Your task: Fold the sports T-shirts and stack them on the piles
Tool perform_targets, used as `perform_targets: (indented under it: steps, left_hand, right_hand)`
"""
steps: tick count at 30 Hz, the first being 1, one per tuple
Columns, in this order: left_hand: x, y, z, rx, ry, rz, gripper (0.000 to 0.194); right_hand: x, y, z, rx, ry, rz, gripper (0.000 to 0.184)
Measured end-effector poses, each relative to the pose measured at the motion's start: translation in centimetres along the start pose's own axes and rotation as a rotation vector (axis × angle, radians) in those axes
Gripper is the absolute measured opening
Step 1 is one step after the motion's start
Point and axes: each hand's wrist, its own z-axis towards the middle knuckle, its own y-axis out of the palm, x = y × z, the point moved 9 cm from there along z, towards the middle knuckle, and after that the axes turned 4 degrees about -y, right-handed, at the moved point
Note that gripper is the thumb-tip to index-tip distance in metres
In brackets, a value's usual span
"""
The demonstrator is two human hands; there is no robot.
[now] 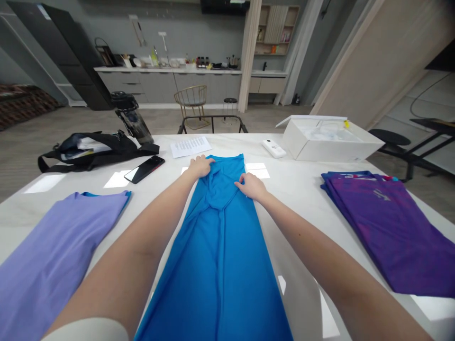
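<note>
A bright blue shirt [241, 265] lies lengthwise in front of me, its sides folded inward into a long strip with a seam down the middle. Near its far end the cloth is bunched in loose wrinkles. My left hand [201, 166] is closed on the far left corner of the cloth, thumb toward the middle. Lower down on the opposite edge, my right hand [252, 186] pinches the fabric between thumb and fingers. To the left lies a lavender shirt [67, 241] with blue showing inside its neckline. Folded purple clothing [387, 232] is stacked at the right.
Along the white table's [298, 227] far side are a black bag [95, 149], a bottle [133, 118], a phone [145, 169], a printed sheet [190, 147], a white handheld device [273, 148] and an open white box [327, 142]. A chair [213, 124] stands beyond the far edge.
</note>
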Motion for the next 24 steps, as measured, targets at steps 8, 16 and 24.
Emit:
perform_targets:
  steps: [8,16,24]
  left_hand:
    - [-0.6,1.7,2.2,-0.058,0.013,-0.052,0.051]
    - [-1.2,1.2,1.9,0.031,-0.006,-0.05,0.035]
    - [-3.5,-0.7,1.1,0.199,-0.062,-0.194,0.027]
  right_hand:
    - [-0.5,-0.2,0.0,0.035,0.019,0.03,0.021]
    - [-0.2,0.4,-0.3,0.021,0.072,0.003,0.025]
    - [-0.3,-0.7,-0.3,0.078,0.063,0.055,0.022]
